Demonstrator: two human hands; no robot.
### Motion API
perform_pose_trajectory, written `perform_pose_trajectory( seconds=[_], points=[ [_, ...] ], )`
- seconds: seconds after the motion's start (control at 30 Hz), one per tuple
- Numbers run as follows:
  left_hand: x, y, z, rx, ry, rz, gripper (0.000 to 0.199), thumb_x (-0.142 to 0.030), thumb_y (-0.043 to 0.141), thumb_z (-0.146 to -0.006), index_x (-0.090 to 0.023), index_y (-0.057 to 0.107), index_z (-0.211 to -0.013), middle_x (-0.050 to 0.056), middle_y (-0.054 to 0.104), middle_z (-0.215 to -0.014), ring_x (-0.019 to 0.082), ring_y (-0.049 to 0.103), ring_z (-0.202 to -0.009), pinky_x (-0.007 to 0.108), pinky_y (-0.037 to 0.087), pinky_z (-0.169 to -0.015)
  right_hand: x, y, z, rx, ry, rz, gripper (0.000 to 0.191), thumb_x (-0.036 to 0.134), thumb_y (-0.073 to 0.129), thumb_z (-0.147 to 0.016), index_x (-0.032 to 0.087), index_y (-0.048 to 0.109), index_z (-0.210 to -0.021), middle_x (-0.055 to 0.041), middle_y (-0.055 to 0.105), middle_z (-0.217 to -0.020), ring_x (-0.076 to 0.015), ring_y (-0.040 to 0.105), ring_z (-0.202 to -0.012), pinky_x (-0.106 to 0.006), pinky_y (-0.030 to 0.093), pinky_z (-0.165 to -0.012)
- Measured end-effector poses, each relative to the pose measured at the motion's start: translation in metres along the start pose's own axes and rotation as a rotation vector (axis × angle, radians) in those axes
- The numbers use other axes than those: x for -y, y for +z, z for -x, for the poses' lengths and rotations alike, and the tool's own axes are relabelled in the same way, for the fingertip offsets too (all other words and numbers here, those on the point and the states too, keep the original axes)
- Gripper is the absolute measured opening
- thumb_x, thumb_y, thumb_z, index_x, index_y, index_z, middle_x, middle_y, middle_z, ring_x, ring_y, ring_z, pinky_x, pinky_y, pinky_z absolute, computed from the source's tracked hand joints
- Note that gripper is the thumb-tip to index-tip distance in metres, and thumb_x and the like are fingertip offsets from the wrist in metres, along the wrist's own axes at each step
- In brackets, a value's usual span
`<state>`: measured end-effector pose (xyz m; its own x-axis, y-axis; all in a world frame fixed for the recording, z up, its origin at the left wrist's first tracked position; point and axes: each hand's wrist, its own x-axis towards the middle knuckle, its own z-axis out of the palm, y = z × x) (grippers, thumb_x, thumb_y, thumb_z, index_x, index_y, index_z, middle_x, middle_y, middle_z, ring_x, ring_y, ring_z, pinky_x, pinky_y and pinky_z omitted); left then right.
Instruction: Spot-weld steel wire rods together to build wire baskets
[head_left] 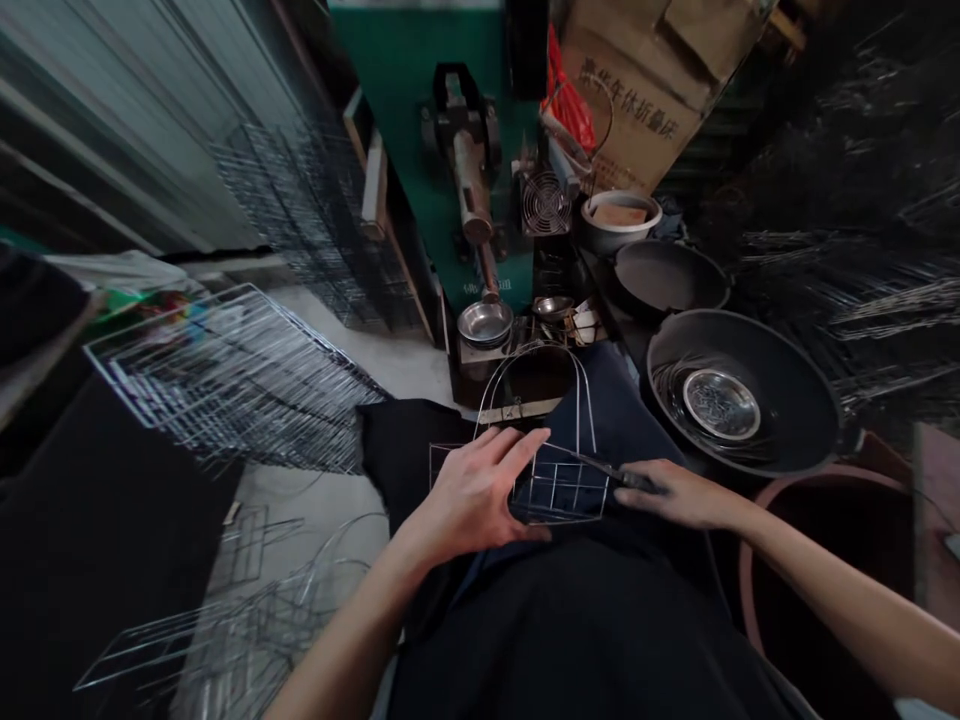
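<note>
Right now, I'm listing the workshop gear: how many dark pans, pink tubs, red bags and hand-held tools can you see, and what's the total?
Dark pans: 2
Pink tub: 1
Red bag: 1
Hand-held tool: 1
Total: 5

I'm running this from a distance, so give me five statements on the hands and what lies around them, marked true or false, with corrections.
1. The left hand is on the wire frame. True.
2. The right hand is empty. False: it holds a dark tool.
3. A round metal dish sits inside the large dark pan. True.
4. The cardboard box has no printing on it. False: dark characters show across it.
5. The arched handle is on the frame's near side, against the person's body. False: it is on the far side, toward the green panel.
</note>
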<state>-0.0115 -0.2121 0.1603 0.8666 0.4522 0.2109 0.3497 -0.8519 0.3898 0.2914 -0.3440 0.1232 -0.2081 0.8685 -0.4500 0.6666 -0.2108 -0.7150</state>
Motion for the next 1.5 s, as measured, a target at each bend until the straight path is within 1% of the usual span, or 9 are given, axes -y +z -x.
perform_pose_trajectory(
  seconds=[0.13, 0.37, 0.6, 0.9, 1.1, 1.2, 1.27, 1.43, 1.5],
  points=[
    [-0.005, 0.003, 0.001, 0.007, 0.003, -0.030, 0.101, -0.078, 0.072, -0.076, -0.015, 0.049, -0.150, 0.016, 0.070, -0.120, 0.033, 0.069, -0.104, 0.046, 0.061, -0.085, -0.006, -0.001, -0.005, 0.107, 0.008, -0.054, 0.044, 0.061, 0.052, -0.098, 0.020, 0.067, -0.106, -0.0038, 0.071, -0.087, -0.0197, 0.064, -0.080, -0.031, 0.047, -0.074],
    [0.021, 0.009, -0.015, 0.038, -0.067, 0.002, 0.113, -0.087, 0.072, -0.067, -0.020, 0.045, -0.153, 0.019, 0.068, -0.130, 0.039, 0.068, -0.114, 0.047, 0.060, -0.086, -0.010, 0.019, -0.031, -0.078, 0.105, 0.228, 0.015, 0.033, 0.052, -0.099, 0.020, 0.060, -0.097, -0.0068, 0.069, -0.086, -0.0203, 0.063, -0.079, -0.030, 0.044, -0.074],
    [0.036, 0.013, -0.025, 0.028, -0.130, -0.036, 0.116, -0.084, 0.075, -0.065, -0.022, 0.039, -0.157, 0.017, 0.069, -0.129, 0.039, 0.068, -0.115, 0.047, 0.058, -0.088, 0.001, 0.026, -0.041, -0.196, 0.249, 0.334, 0.015, 0.027, 0.054, -0.098, 0.019, 0.058, -0.109, -0.0102, 0.070, -0.096, -0.0226, 0.067, -0.087, -0.029, 0.042, -0.073],
    [-0.012, 0.022, 0.035, -0.111, 0.109, -0.183, 0.069, -0.060, 0.053, -0.097, -0.009, 0.053, -0.143, 0.018, 0.071, -0.115, 0.030, 0.069, -0.094, 0.040, 0.060, -0.080, -0.011, -0.011, -0.021, 0.526, 0.066, -0.251, 0.024, 0.033, 0.068, -0.075, 0.017, 0.062, -0.091, 0.0024, 0.057, -0.075, -0.0133, 0.052, -0.063, -0.025, 0.043, -0.058],
    [0.021, 0.013, -0.006, -0.006, -0.064, -0.123, 0.099, -0.081, 0.066, -0.078, -0.012, 0.050, -0.147, 0.020, 0.070, -0.122, 0.037, 0.070, -0.107, 0.041, 0.061, -0.075, -0.001, 0.011, -0.042, -0.056, 0.147, 0.295, 0.022, 0.028, 0.058, -0.093, 0.017, 0.062, -0.111, -0.0092, 0.069, -0.093, -0.0234, 0.065, -0.086, -0.031, 0.047, -0.076],
    [0.033, 0.008, -0.025, 0.052, -0.115, -0.095, 0.110, -0.083, 0.073, -0.069, -0.014, 0.046, -0.150, 0.021, 0.068, -0.128, 0.039, 0.070, -0.110, 0.044, 0.061, -0.077, 0.001, 0.018, -0.048, -0.152, 0.231, 0.412, 0.026, 0.020, 0.058, -0.090, 0.017, 0.059, -0.116, -0.0117, 0.069, -0.097, -0.0258, 0.066, -0.092, -0.032, 0.046, -0.079],
    [0.031, 0.007, -0.022, 0.058, -0.108, -0.089, 0.111, -0.084, 0.073, -0.068, -0.014, 0.047, -0.149, 0.021, 0.067, -0.129, 0.040, 0.069, -0.112, 0.045, 0.061, -0.077, 0.000, 0.012, -0.044, -0.080, 0.194, 0.285, 0.018, 0.024, 0.059, -0.090, 0.018, 0.060, -0.106, -0.0073, 0.067, -0.091, -0.0222, 0.065, -0.085, -0.030, 0.047, -0.076],
    [0.006, 0.014, 0.015, -0.009, 0.002, -0.133, 0.095, -0.083, 0.060, -0.081, -0.014, 0.051, -0.146, 0.019, 0.069, -0.123, 0.035, 0.069, -0.105, 0.039, 0.061, -0.068, 0.003, -0.011, -0.025, 0.424, 0.126, -0.212, 0.019, 0.034, 0.064, -0.081, 0.020, 0.057, -0.090, 0.0033, 0.053, -0.072, -0.0132, 0.050, -0.059, -0.024, 0.043, -0.056],
    [0.002, 0.018, 0.023, -0.047, 0.011, -0.160, 0.088, -0.079, 0.058, -0.085, -0.015, 0.051, -0.146, 0.018, 0.070, -0.119, 0.033, 0.069, -0.100, 0.037, 0.061, -0.066, 0.005, -0.009, -0.023, 0.381, 0.102, -0.139, 0.017, 0.032, 0.065, -0.081, 0.020, 0.058, -0.091, 0.0022, 0.055, -0.073, -0.0144, 0.052, -0.063, -0.024, 0.043, -0.059]
  ],
)
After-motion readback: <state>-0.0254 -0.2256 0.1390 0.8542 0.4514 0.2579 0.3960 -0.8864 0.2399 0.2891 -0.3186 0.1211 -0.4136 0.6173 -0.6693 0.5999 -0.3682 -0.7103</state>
